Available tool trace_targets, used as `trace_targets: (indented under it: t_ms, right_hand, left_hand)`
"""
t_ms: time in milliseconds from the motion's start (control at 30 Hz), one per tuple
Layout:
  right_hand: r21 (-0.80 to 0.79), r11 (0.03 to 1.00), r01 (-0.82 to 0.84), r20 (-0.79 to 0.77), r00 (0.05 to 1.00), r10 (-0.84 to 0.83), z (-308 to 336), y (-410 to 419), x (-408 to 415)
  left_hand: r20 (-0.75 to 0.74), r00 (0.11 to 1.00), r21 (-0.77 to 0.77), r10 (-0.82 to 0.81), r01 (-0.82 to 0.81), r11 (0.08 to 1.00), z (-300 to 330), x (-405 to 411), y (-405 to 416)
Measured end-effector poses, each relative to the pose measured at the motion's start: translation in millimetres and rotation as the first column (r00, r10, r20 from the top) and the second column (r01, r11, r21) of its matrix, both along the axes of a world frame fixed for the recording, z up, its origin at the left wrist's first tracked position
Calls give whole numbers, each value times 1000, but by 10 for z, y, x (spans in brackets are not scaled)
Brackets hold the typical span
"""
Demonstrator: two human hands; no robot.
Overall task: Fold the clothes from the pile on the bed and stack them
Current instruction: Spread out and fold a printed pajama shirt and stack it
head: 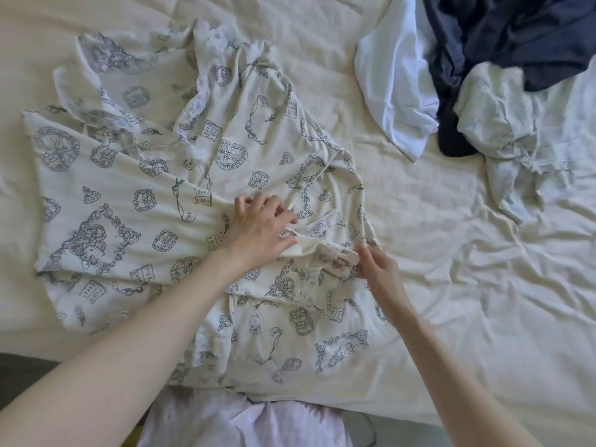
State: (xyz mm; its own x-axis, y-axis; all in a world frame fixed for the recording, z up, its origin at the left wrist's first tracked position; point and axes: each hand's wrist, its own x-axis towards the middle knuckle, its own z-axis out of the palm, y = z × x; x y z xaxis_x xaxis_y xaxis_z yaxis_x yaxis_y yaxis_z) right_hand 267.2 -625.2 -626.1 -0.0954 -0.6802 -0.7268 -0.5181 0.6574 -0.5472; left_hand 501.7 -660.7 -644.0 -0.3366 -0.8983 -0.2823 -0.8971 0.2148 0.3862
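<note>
Printed pajama top (180, 201) lies spread on the bed (419, 253), long axis running left to right. Left hand (261, 227) presses flat, fingers relaxed, on the folded sleeve (322, 243); right hand (379, 269) pinches the sleeve's cuff end just beside it. The unfolded pile (483, 75) sits well apart, far right.

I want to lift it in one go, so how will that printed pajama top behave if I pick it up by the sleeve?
The printed pajama top probably droops limply: it already lies in soft wrinkles. It seems thin and light. The folded sleeve would likely fall open once lifted.
</note>
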Motion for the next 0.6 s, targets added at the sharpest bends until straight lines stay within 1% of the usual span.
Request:
trace_targets:
  t_ms: [100,133,167,233,300,333,433,467,533,600]
  right_hand:
    - [-42,976,214,-63,974,-217,-21,-27,28]
    - [-42,964,263,-85,960,-266,-14,-22,33]
    - [-25,955,294,-96,951,-295,-13,-17,40]
    - [65,950,305,-89,950,-299,10,-3,75]
    - [158,938,307,-73,951,-299,24,-9,120]
    - [193,922,335,-56,942,-331,24,-26,142]
    - [307,818,486,28,855,-518,16,-106,155]
    - [343,782,520,33,826,-563,22,-139,151]
    - [409,724,555,31,785,-619,24,-187,136]
    - [439,680,587,48,740,-671,34,-238,131]
  left_hand:
    - [-69,998,-161,11,-22,987,111,-134,216]
    - [-94,996,-162,0,-16,987,138,-200,338]
    - [-113,994,-130,-15,0,991,160,-278,469]
    - [-125,992,-18,-34,32,999,199,-464,735]
    - [-120,993,95,-1,13,995,205,-647,926]
    - [-109,993,125,33,-19,992,192,-722,973]
    - [-48,996,109,76,-70,992,138,-869,1003]
    - [-31,996,102,82,-79,992,133,-896,1000]
    - [-39,993,118,114,-109,987,145,-932,1022]
    - [-75,989,122,128,-118,985,183,-952,1112]
